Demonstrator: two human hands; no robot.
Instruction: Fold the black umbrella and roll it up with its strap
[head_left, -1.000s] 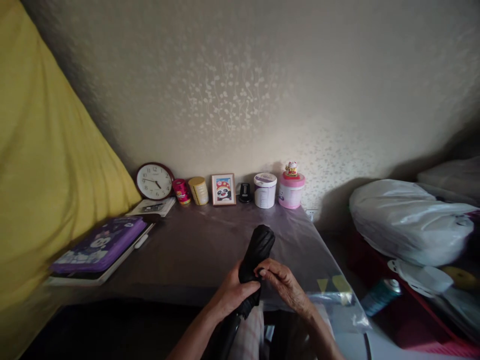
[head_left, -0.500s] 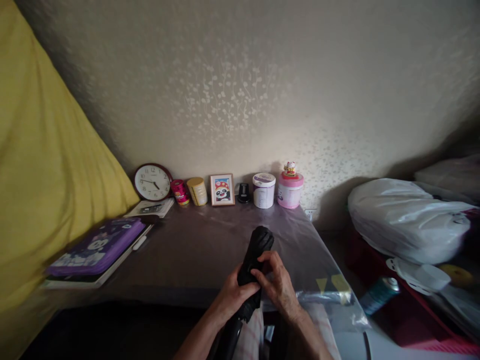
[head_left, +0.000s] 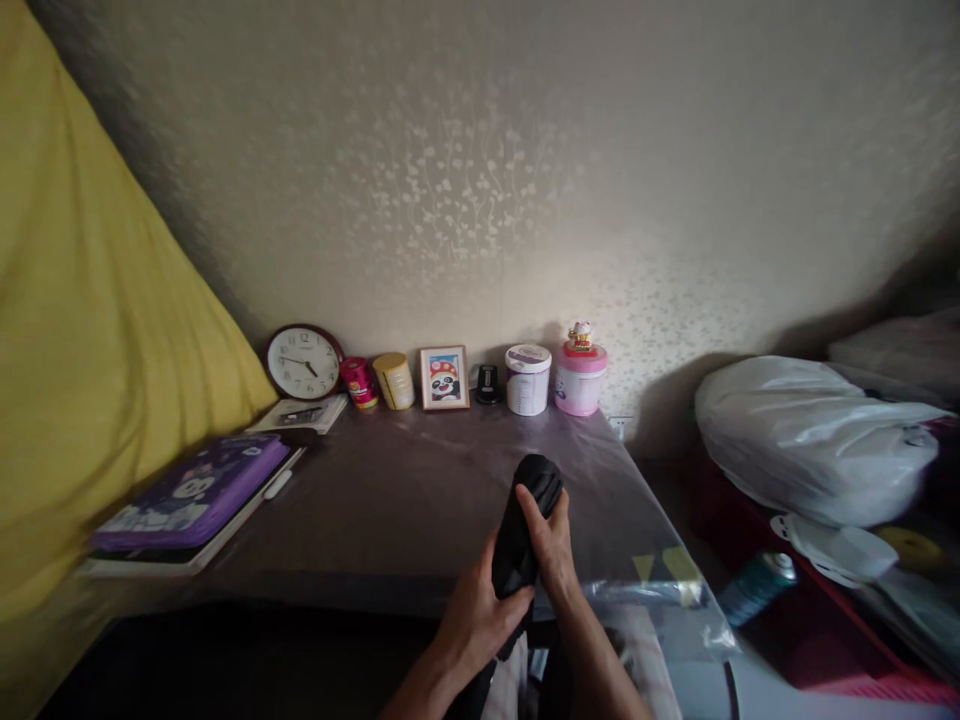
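Note:
A folded black umbrella (head_left: 525, 520) points away from me over the front edge of the dark table (head_left: 390, 500). My left hand (head_left: 476, 615) is wrapped round its lower part near the handle. My right hand (head_left: 551, 545) grips the bundled canopy higher up on its right side, fingers closed along the fabric. The handle end is hidden below my hands.
Along the wall stand a round clock (head_left: 303, 362), a red tin (head_left: 358, 382), a yellow tin (head_left: 394, 380), a small framed picture (head_left: 445, 378), a white tub (head_left: 527, 379) and a pink tub (head_left: 580, 380). A purple case (head_left: 191, 492) lies left. A stuffed white bag (head_left: 810, 440) sits right.
My right hand slid up from the middle of the umbrella to grip the canopy near its tip. The umbrella tilted more upright and shifted slightly right.

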